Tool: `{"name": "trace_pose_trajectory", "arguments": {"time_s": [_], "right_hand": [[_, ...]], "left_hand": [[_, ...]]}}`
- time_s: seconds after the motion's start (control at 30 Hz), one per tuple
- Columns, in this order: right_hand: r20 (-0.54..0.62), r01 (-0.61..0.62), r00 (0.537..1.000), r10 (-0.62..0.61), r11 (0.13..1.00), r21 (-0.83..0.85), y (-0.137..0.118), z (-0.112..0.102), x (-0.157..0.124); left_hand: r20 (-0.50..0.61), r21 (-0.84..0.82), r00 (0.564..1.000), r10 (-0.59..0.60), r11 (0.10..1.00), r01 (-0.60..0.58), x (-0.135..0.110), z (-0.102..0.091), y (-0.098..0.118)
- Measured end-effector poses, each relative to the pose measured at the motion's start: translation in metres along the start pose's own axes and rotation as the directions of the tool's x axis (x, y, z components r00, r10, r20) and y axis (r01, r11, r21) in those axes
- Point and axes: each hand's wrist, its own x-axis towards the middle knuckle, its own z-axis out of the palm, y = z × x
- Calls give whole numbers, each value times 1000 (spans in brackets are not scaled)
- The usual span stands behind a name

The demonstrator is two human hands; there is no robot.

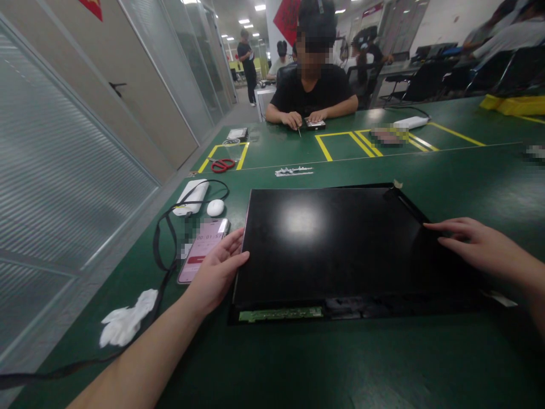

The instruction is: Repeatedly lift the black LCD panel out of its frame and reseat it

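Looks part-way: black screen (306,261) lying on the table (323,363), not squared over its frame (400,305), circuit strip (281,314) uncovered, my left hand (221,270) grasping its left edge, my right hand (477,241) at the right, grip unclear.

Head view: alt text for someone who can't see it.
The left hand holds the left edge of a black panel on a green table, the right hand at its right edge. A phone lies to the left; a co-worker sits opposite.

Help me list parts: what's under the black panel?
Beyond the black panel, a dark frame shows at front and back right, with a green strip at front left. What lies beneath the panel's middle is covered.
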Motion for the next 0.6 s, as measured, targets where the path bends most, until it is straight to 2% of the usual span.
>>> {"name": "trace_pose_trajectory", "arguments": {"time_s": [0.1, 0.17, 0.33, 0.47, 0.6], "right_hand": [[24, -20, 1000, 20, 1000, 13, -3, -2, 0], [41, -28, 999, 27, 999, 20, -7, -5, -1], [69, -64, 996, 60, 996, 62, -12, -8, -1], [65, -72, 996, 67, 993, 88, -12, -9, -1], [71, -106, 993, 97, 985, 140, -15, -11, -2]], "left_hand": [[19, 0, 1000, 4, 1000, -4, -1, -1, 0], [9, 38, 998, 57, 998, -58, 0, -3, -1], [-55, 293, 971, 233, 933, -208, 6, -13, -7], [-35, 459, 966, 258, 862, -213, 9, -19, -12], [2, 544, 964, 265, 809, -223, 11, -21, -15]]}}
